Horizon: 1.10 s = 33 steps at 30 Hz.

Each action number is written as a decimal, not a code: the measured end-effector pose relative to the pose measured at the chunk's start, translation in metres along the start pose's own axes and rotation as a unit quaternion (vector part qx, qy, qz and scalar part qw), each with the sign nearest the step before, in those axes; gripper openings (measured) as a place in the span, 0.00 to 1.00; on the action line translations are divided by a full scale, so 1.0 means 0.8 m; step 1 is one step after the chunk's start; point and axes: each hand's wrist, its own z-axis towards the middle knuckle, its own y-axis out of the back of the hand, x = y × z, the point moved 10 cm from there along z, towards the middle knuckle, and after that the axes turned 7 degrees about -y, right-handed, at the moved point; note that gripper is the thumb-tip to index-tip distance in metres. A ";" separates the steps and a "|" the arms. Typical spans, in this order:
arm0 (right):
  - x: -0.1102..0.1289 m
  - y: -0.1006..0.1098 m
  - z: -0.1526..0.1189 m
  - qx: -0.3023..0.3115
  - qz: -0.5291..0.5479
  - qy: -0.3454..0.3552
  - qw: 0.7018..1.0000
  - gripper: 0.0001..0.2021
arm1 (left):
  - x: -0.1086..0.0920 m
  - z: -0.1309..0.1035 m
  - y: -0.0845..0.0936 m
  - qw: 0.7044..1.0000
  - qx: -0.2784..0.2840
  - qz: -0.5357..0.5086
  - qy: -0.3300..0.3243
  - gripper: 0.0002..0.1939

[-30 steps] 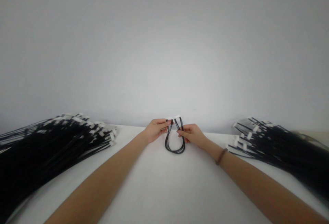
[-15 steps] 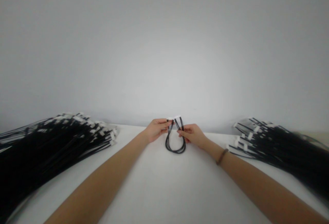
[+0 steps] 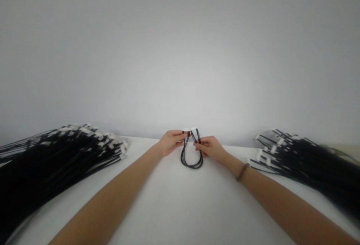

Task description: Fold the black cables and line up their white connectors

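A black cable (image 3: 192, 167) with white connectors at its two ends is bent into a U, its curve hanging down toward me. My left hand (image 3: 171, 142) pinches it at the left end, close to one white connector (image 3: 186, 130). On the other side, my right hand (image 3: 209, 147) grips the strands a little below the second white connector (image 3: 194, 128). Both connectors are at the top, side by side with their tips close together.
To the left lies a large pile of black cables (image 3: 56, 162) with white connectors. A second such pile (image 3: 312, 162) is on the right. Both rest on the white table (image 3: 180, 207), and a pale wall (image 3: 180, 50) rises behind its far edge.
The right connector has shifted very slightly left and down, closer to the left one. Both hands keep their grip almost in place.
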 end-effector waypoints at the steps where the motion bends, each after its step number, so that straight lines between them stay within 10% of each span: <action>1: 0.000 0.000 0.000 -0.001 0.002 0.000 1.000 0.14 | 0.000 0.000 -0.001 1.000 0.003 -0.002 -0.002 0.11; 33: -0.002 -0.001 0.002 0.006 -0.002 0.007 1.000 0.14 | 0.001 0.002 -0.001 1.000 0.014 0.004 -0.004 0.11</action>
